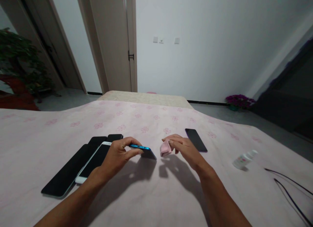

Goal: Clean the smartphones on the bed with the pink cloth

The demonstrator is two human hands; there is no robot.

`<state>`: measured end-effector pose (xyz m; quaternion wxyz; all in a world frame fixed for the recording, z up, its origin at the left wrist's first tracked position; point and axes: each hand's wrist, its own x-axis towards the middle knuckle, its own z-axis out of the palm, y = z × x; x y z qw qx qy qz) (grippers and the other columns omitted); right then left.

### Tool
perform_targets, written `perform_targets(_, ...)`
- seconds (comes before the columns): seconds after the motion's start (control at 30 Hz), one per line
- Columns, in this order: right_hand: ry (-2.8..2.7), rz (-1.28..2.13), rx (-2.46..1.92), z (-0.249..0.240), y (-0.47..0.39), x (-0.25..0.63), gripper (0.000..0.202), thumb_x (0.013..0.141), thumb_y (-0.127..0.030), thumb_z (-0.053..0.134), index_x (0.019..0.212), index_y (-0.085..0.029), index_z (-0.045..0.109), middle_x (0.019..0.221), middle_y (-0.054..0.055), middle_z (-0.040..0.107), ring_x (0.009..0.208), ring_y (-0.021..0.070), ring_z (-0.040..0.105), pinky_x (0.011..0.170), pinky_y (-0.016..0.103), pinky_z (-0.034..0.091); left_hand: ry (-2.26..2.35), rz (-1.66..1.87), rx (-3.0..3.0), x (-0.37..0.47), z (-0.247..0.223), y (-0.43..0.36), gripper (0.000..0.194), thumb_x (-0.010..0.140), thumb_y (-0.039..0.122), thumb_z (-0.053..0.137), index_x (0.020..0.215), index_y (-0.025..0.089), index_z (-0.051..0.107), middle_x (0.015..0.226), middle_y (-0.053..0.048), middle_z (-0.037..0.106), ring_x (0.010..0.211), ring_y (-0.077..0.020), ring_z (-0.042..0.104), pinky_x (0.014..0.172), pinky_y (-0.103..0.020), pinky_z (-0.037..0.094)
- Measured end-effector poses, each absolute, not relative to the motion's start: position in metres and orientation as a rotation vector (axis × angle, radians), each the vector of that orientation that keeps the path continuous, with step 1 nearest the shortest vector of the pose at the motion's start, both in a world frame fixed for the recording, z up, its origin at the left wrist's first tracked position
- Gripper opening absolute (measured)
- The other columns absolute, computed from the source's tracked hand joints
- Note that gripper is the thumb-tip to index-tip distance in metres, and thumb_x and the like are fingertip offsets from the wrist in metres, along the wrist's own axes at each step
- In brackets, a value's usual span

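Observation:
My left hand point(120, 156) grips a blue-edged phone point(146, 152) between thumb and fingers, tilted so its edge faces me, above the flowered pink cloth point(132, 201). To the right of it, my right hand point(182, 148) pinches a small folded pink cloth point(166, 148), apart from the phone. Left of my left hand lie a white-framed phone point(96, 160), partly covered by that hand and forearm, and a long black phone point(66, 170). Two more dark phones point(97, 140) point(114, 137) show behind them. Just beyond my right hand lies another dark phone point(196, 140).
A small white bottle point(244, 159) lies on its side at the right, with two black cable ends point(288, 192) near it. Farther off are a door point(111, 41), a leafy plant point(21, 57) and purple flowers point(239, 100) on the floor.

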<state>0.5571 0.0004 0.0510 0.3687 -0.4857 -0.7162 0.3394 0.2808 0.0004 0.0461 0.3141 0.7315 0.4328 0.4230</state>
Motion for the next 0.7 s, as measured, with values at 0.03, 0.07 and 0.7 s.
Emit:
perform_targets(0.03, -1.872, 0.808, -1.254, 0.052, -0.001, 0.557, 0.030, 0.092, -0.031, 0.050, 0.088, -0.022, 0.078, 0.106, 0.007, 0.072, 0.089, 0.0191, 0.064, 0.070, 0.027, 0.048, 1.161, 1.126, 1.897, 0.279, 0.045, 0.001, 0.010, 0.079, 0.032, 0.073, 0.080, 0.022, 0.073, 0.074, 0.001, 0.073, 0.070, -0.0155, 0.065, 0.065, -0.023, 0.047)
perform_targets(0.07, -1.897, 0.748, -1.268, 0.053, -0.002, 0.557, 0.030, 0.092, -0.031, 0.050, 0.087, -0.022, 0.078, 0.102, 0.006, 0.073, 0.090, 0.0194, 0.064, 0.074, 0.028, 0.048, 1.182, 1.139, 1.870, 0.278, 0.045, 0.002, 0.012, 0.079, 0.033, 0.072, 0.079, 0.021, 0.072, 0.071, 0.002, 0.071, 0.068, -0.0152, 0.064, 0.064, -0.023, 0.046)
perform_targets(0.7, -1.937, 0.514, -1.664, 0.004, 0.014, 0.576, 0.027, 0.074, -0.014, 0.061, 0.094, -0.019, 0.077, 0.103, 0.011, 0.073, 0.097, 0.0254, 0.064, 0.085, 0.035, 0.044, 1.147, 1.075, 1.812, 0.278, 0.045, 0.004, 0.021, 0.080, 0.039, 0.071, 0.079, 0.019, 0.065, 0.066, 0.003, 0.059, 0.063, -0.0127, 0.052, 0.059, -0.023, 0.039)
